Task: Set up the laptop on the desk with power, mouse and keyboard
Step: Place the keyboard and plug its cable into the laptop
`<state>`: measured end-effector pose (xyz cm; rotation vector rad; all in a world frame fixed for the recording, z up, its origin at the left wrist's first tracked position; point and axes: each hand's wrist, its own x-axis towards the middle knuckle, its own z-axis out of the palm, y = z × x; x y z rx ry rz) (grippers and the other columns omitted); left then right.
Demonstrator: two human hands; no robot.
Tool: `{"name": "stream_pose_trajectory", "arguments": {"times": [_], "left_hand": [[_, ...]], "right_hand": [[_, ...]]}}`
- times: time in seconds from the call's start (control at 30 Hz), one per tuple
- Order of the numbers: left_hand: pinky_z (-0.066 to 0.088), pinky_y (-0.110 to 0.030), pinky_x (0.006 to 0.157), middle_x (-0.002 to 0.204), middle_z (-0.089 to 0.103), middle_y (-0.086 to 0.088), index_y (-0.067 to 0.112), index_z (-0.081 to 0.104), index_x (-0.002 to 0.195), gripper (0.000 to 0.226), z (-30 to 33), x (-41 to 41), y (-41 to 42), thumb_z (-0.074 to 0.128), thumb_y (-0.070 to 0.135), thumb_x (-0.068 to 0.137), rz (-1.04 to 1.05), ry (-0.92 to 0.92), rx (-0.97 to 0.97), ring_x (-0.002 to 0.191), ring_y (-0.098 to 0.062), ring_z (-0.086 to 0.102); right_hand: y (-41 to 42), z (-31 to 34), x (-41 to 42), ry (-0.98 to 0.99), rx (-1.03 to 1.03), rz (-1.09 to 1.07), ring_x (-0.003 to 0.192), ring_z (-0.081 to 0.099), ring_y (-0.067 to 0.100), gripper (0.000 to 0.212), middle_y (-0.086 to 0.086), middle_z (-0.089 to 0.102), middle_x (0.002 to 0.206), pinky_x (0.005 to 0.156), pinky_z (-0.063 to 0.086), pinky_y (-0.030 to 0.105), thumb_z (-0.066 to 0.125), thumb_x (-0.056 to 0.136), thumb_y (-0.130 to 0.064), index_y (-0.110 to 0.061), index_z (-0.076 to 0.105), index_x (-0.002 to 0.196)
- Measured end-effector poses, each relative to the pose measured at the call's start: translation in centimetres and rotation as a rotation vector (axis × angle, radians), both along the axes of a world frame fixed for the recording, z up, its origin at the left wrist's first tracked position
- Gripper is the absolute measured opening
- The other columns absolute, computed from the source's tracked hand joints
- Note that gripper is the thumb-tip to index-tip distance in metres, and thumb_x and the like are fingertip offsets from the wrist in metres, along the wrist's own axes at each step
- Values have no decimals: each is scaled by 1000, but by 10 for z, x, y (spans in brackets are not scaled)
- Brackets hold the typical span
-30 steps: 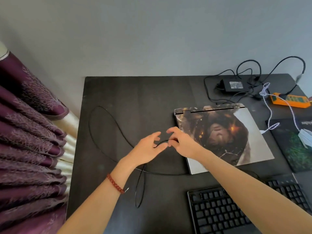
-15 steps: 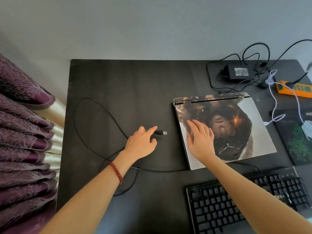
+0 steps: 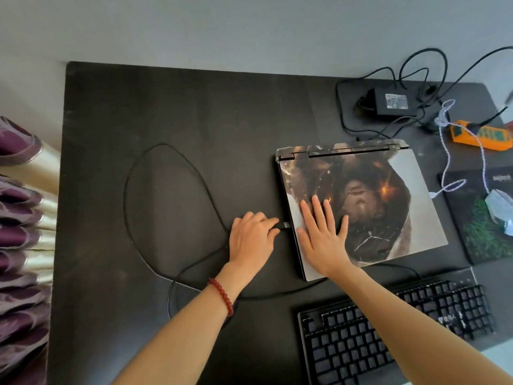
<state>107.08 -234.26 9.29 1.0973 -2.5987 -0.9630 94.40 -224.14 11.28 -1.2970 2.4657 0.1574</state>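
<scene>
USB plug (image 3: 285,225) now at laptop (image 3: 410,207) edge | left hand (image 3: 251,241) pinching it | right hand (image 3: 323,236) flat, fingers spread, on lid

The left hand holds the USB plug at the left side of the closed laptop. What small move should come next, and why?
Probably push the USB plug the last bit rightward into the laptop side. The left hand pinches it right at the left edge, with metal still showing, so it seems not fully seated. The right hand lies flat on the lid and can brace the laptop against the push.
</scene>
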Motion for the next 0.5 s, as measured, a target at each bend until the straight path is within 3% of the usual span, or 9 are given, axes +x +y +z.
{"name": "stream_pose_trajectory", "arguments": {"times": [0.23,0.33,0.5], "left_hand": [[40,-33,71,77,69,5,19,72,89,17,-2,4,12,74,22,73,74,75,-118,76,-19,62],[35,-29,73,76,70,8,21,71,88,18,-3,6,14,76,21,71,104,126,-136,72,-17,62],[43,-35,69,80,71,9,22,71,91,19,1,5,17,75,22,73,142,113,-86,74,-16,63]], "right_hand": [[0,1,2,0,-12,-13,143,-14,17,56,-4,-7,156,110,-10,55,9,88,-44,-35,-8,140],[0,1,2,7,-27,-12,143,-12,17,56,-4,-4,157,111,-9,55,4,87,-48,-35,-6,141],[1,-2,2,10,-56,-9,137,-19,10,60,-4,-4,157,110,-10,55,-5,81,-52,-35,-7,139]]}}
